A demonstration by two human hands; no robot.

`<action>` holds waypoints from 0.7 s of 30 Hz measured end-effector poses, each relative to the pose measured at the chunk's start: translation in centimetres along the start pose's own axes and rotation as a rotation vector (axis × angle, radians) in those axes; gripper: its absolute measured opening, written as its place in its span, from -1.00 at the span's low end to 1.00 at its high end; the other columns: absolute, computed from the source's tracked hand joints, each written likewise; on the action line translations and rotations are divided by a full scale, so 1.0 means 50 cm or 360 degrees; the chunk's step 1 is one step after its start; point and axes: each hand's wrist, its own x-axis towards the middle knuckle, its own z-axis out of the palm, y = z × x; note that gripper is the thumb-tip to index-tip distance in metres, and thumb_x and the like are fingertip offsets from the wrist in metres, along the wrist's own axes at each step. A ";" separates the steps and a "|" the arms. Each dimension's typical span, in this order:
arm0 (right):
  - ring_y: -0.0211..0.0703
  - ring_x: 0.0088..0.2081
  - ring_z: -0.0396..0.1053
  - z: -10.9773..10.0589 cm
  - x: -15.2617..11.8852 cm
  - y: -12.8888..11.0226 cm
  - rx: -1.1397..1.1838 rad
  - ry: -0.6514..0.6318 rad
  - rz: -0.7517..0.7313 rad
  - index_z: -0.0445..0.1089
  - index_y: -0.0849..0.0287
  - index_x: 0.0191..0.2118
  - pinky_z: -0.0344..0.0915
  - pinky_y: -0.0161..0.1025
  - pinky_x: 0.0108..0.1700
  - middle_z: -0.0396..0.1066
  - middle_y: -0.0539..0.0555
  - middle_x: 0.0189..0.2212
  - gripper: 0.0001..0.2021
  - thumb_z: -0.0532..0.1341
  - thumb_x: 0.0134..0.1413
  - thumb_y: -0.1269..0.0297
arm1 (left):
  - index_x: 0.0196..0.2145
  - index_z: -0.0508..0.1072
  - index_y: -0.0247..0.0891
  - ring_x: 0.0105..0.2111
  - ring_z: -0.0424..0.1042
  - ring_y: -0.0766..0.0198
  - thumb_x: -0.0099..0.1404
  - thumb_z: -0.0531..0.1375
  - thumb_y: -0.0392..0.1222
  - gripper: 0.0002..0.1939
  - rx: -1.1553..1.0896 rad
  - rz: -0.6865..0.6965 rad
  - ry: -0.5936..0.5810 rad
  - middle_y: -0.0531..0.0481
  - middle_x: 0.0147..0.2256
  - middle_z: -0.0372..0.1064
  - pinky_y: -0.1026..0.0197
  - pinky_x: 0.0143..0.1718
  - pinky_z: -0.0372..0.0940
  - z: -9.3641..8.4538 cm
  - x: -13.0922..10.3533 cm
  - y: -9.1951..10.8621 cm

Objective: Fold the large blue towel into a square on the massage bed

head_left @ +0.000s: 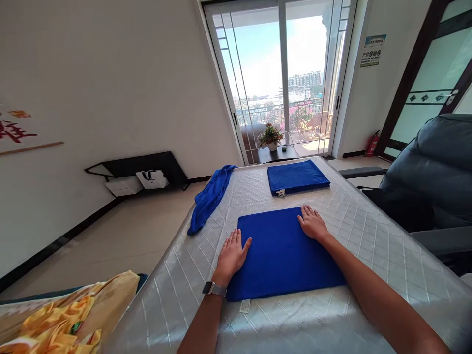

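Note:
A flat blue cloth [283, 255], folded into a rectangle, lies on the quilted white mattress [383, 246] in front of me. Along its left edge rests my left hand [233, 250], fingers stretched out and palm down, with a watch on the wrist. My right hand [311, 221] lies flat with fingers extended at the cloth's far right corner. A small white tag [245, 306] sticks out from the near edge. Beyond it is a second folded blue cloth [298, 177], thicker-looking, with a pale tag at its near left corner.
A crumpled blue cloth [212, 197] hangs over the mattress's left edge. Yellow fabric [62, 319] lies at the lower left. A dark armchair [431, 167] stands on the right. Past the far end, a small table [277, 155] holds a potted plant [272, 136] before the sliding glass door.

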 end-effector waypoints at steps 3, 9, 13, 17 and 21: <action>-0.07 0.49 -0.32 -0.002 0.001 0.000 0.0026 -0.0003 0.0007 -0.18 0.39 0.49 -0.33 -0.03 0.46 -0.25 0.15 0.50 -0.32 -0.26 0.43 0.06 | 0.40 0.07 -0.52 0.42 -0.03 -0.01 0.47 -0.29 0.33 -0.09 0.0095 0.0032 0.0018 -0.35 0.42 -0.05 -0.05 0.41 -0.04 -0.014 0.012 0.031; -0.05 0.49 -0.31 -0.006 0.001 -0.002 0.0028 0.0008 0.0001 -0.17 0.41 0.49 -0.32 -0.02 0.46 -0.23 0.18 0.49 -0.31 -0.26 0.43 0.07 | 0.39 0.15 -0.44 0.41 0.02 0.04 0.53 -0.26 0.20 -0.24 0.0032 0.0521 0.0032 -0.29 0.39 0.06 -0.01 0.40 0.01 -0.021 0.074 0.233; -0.03 0.49 -0.30 -0.001 -0.003 0.005 -0.0056 0.0030 -0.0060 -0.14 0.40 0.48 -0.29 -0.01 0.45 -0.24 0.21 0.49 -0.34 -0.22 0.41 0.14 | 0.40 0.14 -0.31 0.41 0.02 0.11 0.55 -0.26 0.18 -0.30 -0.0183 0.0738 0.0068 -0.21 0.40 0.08 0.00 0.40 0.00 -0.008 0.126 0.388; -0.03 0.49 -0.28 0.006 -0.002 0.010 -0.0094 0.0039 -0.0089 -0.11 0.37 0.48 -0.27 -0.02 0.45 -0.24 0.19 0.49 -0.36 -0.21 0.38 0.23 | 0.41 0.14 -0.26 0.42 0.01 0.10 0.54 -0.30 0.18 -0.29 -0.0253 0.0662 0.0030 -0.19 0.41 0.06 -0.03 0.40 -0.01 0.016 0.160 0.425; -0.02 0.49 -0.28 0.004 0.003 0.005 -0.0044 0.0040 -0.0038 -0.15 0.43 0.48 -0.30 0.00 0.45 -0.22 0.21 0.49 -0.32 -0.26 0.41 0.10 | 0.42 0.12 -0.25 0.44 -0.08 0.08 0.52 -0.33 0.24 -0.24 -0.0144 0.0487 0.0020 -0.15 0.43 -0.02 -0.06 0.43 -0.12 0.016 0.165 0.315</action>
